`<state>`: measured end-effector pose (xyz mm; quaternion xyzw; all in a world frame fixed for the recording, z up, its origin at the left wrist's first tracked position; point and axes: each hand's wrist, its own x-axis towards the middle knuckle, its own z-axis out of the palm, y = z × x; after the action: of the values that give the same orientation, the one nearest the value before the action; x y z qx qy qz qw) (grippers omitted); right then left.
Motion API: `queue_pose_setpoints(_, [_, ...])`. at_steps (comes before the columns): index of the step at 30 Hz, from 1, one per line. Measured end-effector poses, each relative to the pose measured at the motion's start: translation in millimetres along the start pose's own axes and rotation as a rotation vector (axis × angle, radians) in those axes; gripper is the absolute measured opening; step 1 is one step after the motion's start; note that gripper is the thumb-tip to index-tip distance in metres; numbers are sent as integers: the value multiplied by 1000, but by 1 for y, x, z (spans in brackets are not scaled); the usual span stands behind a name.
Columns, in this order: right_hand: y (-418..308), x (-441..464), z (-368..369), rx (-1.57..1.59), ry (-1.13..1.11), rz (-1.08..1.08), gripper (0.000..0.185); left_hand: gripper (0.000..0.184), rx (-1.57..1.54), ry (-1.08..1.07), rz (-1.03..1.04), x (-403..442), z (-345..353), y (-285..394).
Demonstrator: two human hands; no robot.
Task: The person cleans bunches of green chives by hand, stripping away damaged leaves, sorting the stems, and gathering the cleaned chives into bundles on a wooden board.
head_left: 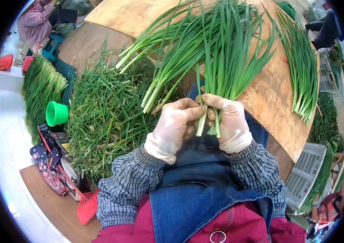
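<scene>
Both my hands wear thin whitish gloves and meet above my lap. My left hand (175,125) is closed, thumb and fingers pinching one green stalk (201,124) near its pale base. My right hand (230,121) is closed round a bunch of long green stalks (226,60), whose leaves fan away over the wooden board (275,97) and whose white ends stick out below the fingers. Loose stalks (176,67) lie on the board just beyond my left hand, their pale ends toward me.
A large heap of loose leaves (103,117) lies at the left, beside a green cup (56,114) and upright bundles (42,89). Another bunch (301,69) rests on the board's right side. A white crate (306,174) stands right. A person (36,20) sits at the upper left.
</scene>
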<state>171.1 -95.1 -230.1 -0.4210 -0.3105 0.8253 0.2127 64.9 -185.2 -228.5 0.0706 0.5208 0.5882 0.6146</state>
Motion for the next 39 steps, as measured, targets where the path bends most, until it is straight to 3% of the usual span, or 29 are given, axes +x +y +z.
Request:
queue_pose_setpoints(2, [-2, 2, -2, 105, -63, 54, 16, 14, -135, -49, -6, 2, -5, -5])
queue_pose_setpoints(6, [2, 3, -10, 376, -236, 142, 20, 20, -89, -16, 31, 2, 3, -4])
queue_pose_setpoints(11, [7, 3, -4, 192, -113, 1, 15, 14, -71, -20, 127, 1, 11, 2])
queue_pose_setpoints(14, [0, -2, 2, -115, 117, -55, 12, 16, 120, 102, 156, -1, 11, 0])
queue_pose_setpoints(20, [-2, -2, -1, -43, 8, -54, 17, 13, -232, 72, 45, 9, -2, -12])
queue_pose_setpoints(24, [3, 3, -8, 151, -90, -3, 17, 14, -170, -129, -86, 2, -9, 0])
queue_pose_setpoints(27, [6, 4, -5, 162, 17, 16, 16, 18, -262, -150, -100, 2, -4, 0])
queue_pose_setpoints(34, [0, 0, 1, 15, 51, -3, 13, 15, -226, -49, -106, 7, 9, -2])
queue_pose_setpoints(35, [-2, -2, 3, 15, 53, -3, 14, 15, -259, -144, -107, 5, 3, 0])
queue_pose_setpoints(39, [-3, -3, 1, 5, 38, -54, 14, 13, -263, -116, -66, 8, 0, -7])
